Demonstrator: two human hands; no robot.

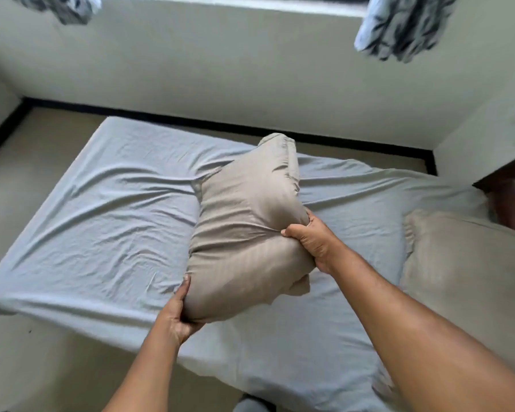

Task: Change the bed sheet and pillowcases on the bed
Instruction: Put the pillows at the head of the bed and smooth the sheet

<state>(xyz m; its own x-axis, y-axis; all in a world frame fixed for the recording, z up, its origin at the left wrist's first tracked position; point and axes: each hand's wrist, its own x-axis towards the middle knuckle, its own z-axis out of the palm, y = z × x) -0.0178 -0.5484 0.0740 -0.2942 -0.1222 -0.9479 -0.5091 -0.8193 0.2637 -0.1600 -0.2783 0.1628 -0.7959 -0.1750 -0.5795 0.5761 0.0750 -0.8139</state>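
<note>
Head view: a beige striped pillow point(244, 233) is held above the middle of the bed, its far end tipped toward 12 o'clock. The left hand point(176, 316) cups its lower corner at 7 o'clock, fingers curled under it and the thumb lying up the side. The right hand point(312, 242) grips the pillow's edge at 3 o'clock, fingers bunching the fabric. A wrinkled pale blue bed sheet point(101, 218) covers the mattress. A second beige pillow point(464, 269) lies on the sheet at 3 o'clock.
</note>
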